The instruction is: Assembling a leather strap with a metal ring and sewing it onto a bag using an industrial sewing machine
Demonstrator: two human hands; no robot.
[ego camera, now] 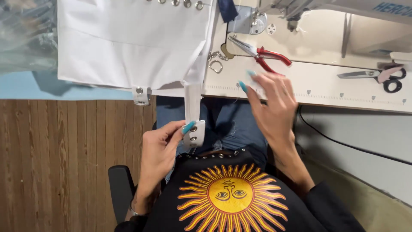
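We pinch the white cloth strap with silver snaps in our left hand, keeping it taut. Beside the strap, our open right hand reaches toward the red-handled metal pliers.

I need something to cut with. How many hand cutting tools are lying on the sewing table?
2. The red-handled pliers lie just beyond the right hand; the scissors lie near the table's right end. The left hand holds a white strap. Others may be out of frame.
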